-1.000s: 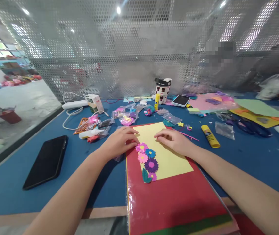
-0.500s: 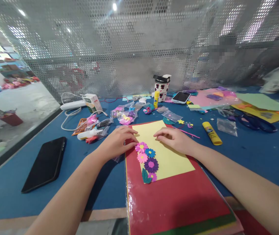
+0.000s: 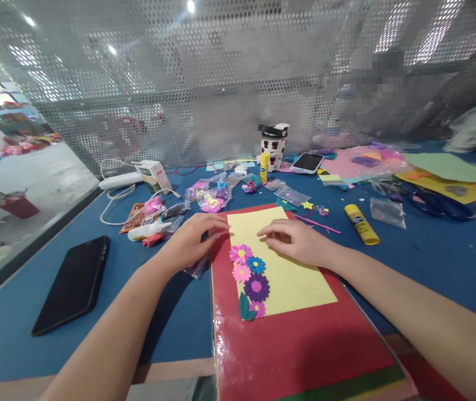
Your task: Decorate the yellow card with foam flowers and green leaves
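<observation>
A yellow sheet (image 3: 300,287) lies on a red sheet (image 3: 288,351) in a clear sleeve. Along the yellow sheet's left edge sit several felt flowers, among them a purple one (image 3: 257,287) and a blue one (image 3: 256,264), with green leaves (image 3: 245,308) at the bottom. My left hand (image 3: 192,238) is beside the yellow sheet's upper left edge, fingertips near it, thumb and fingers apart, holding nothing. Over the upper part of the yellow sheet is my right hand (image 3: 294,239), fingers curved and apart from the thumb, with nothing between them.
A black phone (image 3: 73,284) lies at the left. Small craft packets (image 3: 208,195), a patterned cup (image 3: 273,147), an upright glue stick (image 3: 264,167) and a white phone (image 3: 307,163) stand or lie behind. Rightward are a lying glue stick (image 3: 362,224), dark-handled scissors (image 3: 442,205) and coloured sheets (image 3: 455,170).
My left hand has shifted slightly left, away from the flowers. The lower end of the yellow sheet appears a little nearer to me. The view has shifted slightly.
</observation>
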A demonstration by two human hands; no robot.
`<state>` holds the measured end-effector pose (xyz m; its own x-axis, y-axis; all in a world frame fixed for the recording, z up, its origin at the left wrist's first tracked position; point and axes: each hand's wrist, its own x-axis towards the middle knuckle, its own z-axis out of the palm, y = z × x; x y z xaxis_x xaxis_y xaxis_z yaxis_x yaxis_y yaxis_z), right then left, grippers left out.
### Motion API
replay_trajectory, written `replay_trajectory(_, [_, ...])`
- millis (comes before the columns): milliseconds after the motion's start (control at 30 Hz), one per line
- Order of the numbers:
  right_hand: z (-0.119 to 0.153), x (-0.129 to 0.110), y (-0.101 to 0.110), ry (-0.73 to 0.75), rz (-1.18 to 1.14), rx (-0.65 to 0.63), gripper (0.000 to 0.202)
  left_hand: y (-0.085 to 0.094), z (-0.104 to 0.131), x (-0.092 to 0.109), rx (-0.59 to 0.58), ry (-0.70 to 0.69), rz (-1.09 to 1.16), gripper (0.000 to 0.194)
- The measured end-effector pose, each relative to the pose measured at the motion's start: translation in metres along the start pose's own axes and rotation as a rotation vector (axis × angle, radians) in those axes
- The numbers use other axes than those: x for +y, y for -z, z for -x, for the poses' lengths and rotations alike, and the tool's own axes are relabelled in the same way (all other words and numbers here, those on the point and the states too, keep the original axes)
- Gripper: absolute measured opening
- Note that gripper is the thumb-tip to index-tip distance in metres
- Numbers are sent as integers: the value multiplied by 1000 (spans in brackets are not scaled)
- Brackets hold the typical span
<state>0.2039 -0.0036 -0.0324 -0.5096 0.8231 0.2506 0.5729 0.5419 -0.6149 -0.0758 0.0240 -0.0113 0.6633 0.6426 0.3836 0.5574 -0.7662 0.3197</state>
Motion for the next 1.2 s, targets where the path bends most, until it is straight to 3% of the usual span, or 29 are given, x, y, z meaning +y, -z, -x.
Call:
replay_trajectory(167, [6, -5, 0, 181, 223, -98, 24, 6, 1, 9, -51, -55, -10, 38])
replay_trajectory(567, [5, 4, -5, 223, 220, -72, 24, -1, -2, 23, -183, -157, -56, 50])
replay_trajectory(800, [2, 3, -3, 176, 131, -62, 25, 6, -4, 13, -44, -68, -142, 45])
replay_trajectory(1000, [-2, 12, 5, 138, 132, 208, 23, 9, -2, 3, 64, -5, -262, 32])
replay_trajectory(1133, [-3, 24, 7, 131, 188, 233, 25, 6, -1, 10, 155, 70, -229, 28])
replay_trajectory(1200, [-4, 28, 7, 136, 210, 212, 25, 3, -1, 19, 101, 103, -239, 29])
